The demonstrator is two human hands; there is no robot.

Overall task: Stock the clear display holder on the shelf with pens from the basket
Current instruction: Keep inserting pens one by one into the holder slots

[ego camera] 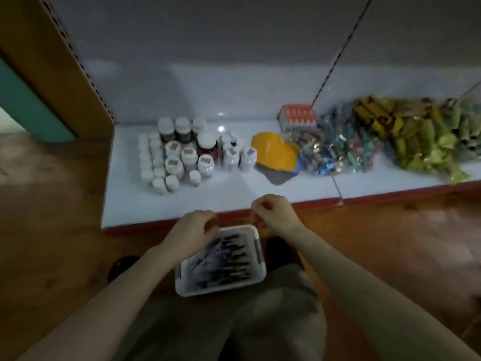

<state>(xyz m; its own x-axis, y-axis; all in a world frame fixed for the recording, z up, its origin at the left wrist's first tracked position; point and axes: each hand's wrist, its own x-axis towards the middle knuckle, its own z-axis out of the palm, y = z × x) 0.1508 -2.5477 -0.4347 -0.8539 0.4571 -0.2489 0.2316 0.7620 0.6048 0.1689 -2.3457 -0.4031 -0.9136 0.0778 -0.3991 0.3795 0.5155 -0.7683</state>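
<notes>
A white basket (256,250) full of dark pens (234,259) sits low in front of me, just below the shelf's red front edge. My left hand (191,230) hovers over the basket's far left corner with its fingers curled. My right hand (273,212) is raised above the basket's far right corner, fingers curled together near the shelf edge. Blur hides whether either hand holds a pen. A clear box (296,119) with red-orange contents stands at the back of the white shelf (234,194), right of centre.
Several white-capped bottles (179,155) crowd the shelf's left middle. A yellow helmet-like object (276,152) lies beside them, then piles of foil packets (338,149) and yellow-green packets (421,136). A brown upright (52,74) borders the shelf on the left. The floor is wooden.
</notes>
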